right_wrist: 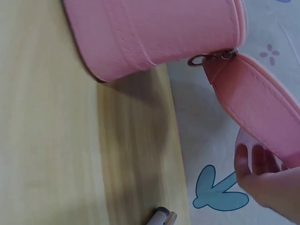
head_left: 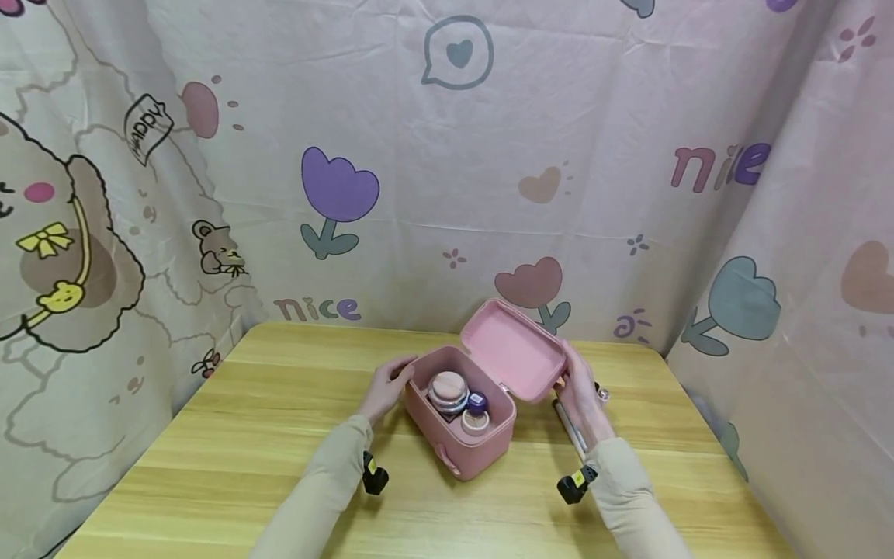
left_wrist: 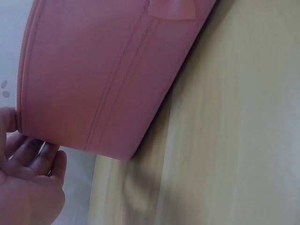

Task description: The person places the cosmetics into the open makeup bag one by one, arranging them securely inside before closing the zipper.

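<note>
And there it was at six o'clock in the head view: a pink case, mouth open, with a round puff-topped jar, a purple-capped bottle and a small pot grouped inside, perhaps so the walls kept them together. The left hand gripped its rim at ten o'clock, probably steadying the base; the right hand held the lid, tilted back towards one o'clock, seemingly to keep it clear of the opening. Over to the left wrist: curled fingers at eight o'clock, thumb against the zipped edge. Right wrist: fingers wrapped the lid's edge at four o'clock, metal fittings joining lid and body.
</note>
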